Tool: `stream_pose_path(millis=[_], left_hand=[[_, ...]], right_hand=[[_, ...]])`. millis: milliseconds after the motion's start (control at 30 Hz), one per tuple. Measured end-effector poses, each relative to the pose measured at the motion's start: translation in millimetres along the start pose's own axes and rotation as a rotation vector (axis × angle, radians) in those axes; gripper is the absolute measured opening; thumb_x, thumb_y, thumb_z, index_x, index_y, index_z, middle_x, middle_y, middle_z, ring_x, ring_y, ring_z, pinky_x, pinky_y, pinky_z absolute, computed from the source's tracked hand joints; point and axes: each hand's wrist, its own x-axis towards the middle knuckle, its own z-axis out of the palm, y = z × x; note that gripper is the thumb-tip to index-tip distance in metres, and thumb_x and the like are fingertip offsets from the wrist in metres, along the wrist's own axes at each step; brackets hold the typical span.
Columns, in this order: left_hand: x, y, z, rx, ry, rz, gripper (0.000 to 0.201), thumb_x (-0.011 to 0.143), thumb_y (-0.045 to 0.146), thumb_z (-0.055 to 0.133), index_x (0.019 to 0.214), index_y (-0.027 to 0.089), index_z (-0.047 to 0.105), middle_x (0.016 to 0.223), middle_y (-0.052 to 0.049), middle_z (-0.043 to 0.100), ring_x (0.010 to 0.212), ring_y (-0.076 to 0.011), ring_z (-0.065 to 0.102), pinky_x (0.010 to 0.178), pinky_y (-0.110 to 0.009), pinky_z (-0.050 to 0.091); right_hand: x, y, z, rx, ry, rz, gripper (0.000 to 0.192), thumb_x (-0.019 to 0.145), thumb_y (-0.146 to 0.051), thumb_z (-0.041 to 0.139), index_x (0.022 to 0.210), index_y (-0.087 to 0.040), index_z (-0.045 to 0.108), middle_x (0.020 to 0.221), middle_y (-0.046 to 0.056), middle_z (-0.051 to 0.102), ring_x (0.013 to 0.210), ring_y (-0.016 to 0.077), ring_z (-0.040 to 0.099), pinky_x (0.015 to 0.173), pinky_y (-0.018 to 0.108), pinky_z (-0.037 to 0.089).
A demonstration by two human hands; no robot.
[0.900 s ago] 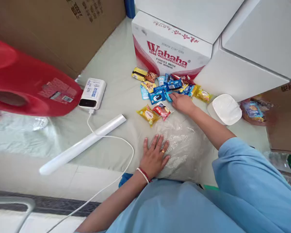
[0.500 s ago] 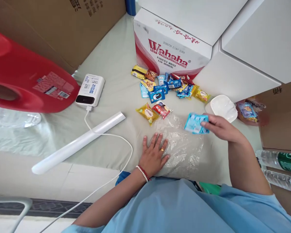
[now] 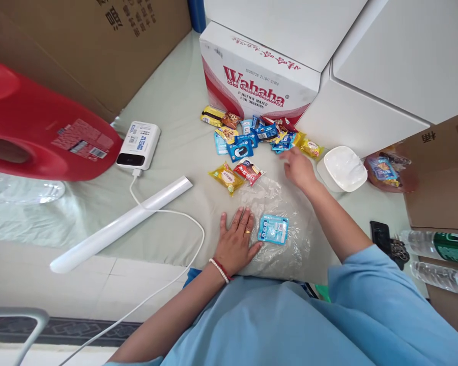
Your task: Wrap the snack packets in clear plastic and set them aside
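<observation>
Head view: my left hand [image 3: 234, 243] lies flat, palm down and fingers spread, pressing on the near edge of a clear plastic bag [image 3: 290, 234] spread on the pale green surface [image 3: 175, 101]. It grips nothing; it only rests on the plastic. A light blue snack packet [image 3: 273, 229] lies on the bag, just beside my left fingertips. My right hand [image 3: 298, 168] is stretched forward, open and empty, fingers loosely extended, hovering at the far edge of the bag near the pile of snack packets [image 3: 257, 134]. That pile sits against the foot of a white and red Wahaha box [image 3: 257, 76]. A yellow packet [image 3: 226, 177] and a red packet [image 3: 249, 171] lie touching each other between the pile and the bag. To the right of my right hand is a white dish [image 3: 343, 168]. To the left are a white power bank [image 3: 138, 145] with its cable [image 3: 183, 216], a white tube [image 3: 122, 223], and a red plastic thing [image 3: 41, 132].
</observation>
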Motion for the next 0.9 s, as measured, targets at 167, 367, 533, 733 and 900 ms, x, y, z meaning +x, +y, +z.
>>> stream_pose_path(millis=[167,367,533,733,900], left_hand=[[-0.5,-1.3,-0.5,-0.016,0.012,0.013,0.074,0.097,0.063,0.053,0.158,0.021,0.045,0.168,-0.016,0.036,0.158,-0.0355,0.029,0.127,-0.070,0.004],[-0.5,-1.7,-2.8,-0.040,0.017,0.027,0.067,0.097,0.062,0.055,0.156,0.030,0.048,0.168,-0.015,0.036,0.157,-0.0368,0.030,0.125,-0.072,0.008],[-0.2,-4.6,-2.5,-0.039,0.012,0.033,0.067,0.096,0.057,0.058,0.155,0.024,0.049,0.167,-0.016,0.038,0.156,-0.0370,0.032,0.126,-0.071,0.007],[-8.1,-4.4,-5.2,-0.034,0.066,-0.008,0.062,0.097,0.049,0.061,0.149,0.018,0.054,0.164,-0.020,0.043,0.156,-0.0387,0.032,0.127,-0.067,0.017],[-13.7,5.2,-11.4,0.013,0.119,0.032,0.054,0.098,0.042,0.060,0.150,0.029,0.054,0.164,-0.015,0.045,0.158,-0.0381,0.029,0.126,-0.071,0.007]], right_hand=[[49.2,37.4,19.7,-0.031,0.272,0.065,0.030,0.098,-0.029,0.049,0.113,-0.021,0.074,0.116,0.013,0.067,0.106,0.0304,0.060,0.086,0.041,0.052],[14.4,53.5,5.8,0.111,0.305,-0.074,0.029,0.096,-0.039,0.058,0.108,-0.025,0.079,0.106,0.009,0.072,0.097,0.0268,0.068,0.087,0.040,0.055],[-66.4,65.2,-7.1,0.295,0.441,0.119,0.030,0.092,-0.043,0.062,0.100,-0.020,0.080,0.091,0.007,0.076,0.085,0.0225,0.069,0.085,0.038,0.055],[-130.4,76.0,5.2,0.911,0.576,0.736,0.030,0.070,-0.046,0.077,0.073,-0.020,0.063,0.051,-0.008,0.046,0.045,0.0089,0.036,0.040,0.022,0.028],[-128.1,70.4,7.2,1.172,0.603,0.737,0.041,0.060,-0.046,0.088,0.071,-0.019,0.058,0.057,-0.007,0.050,0.044,0.0050,0.036,0.036,0.017,0.025]])
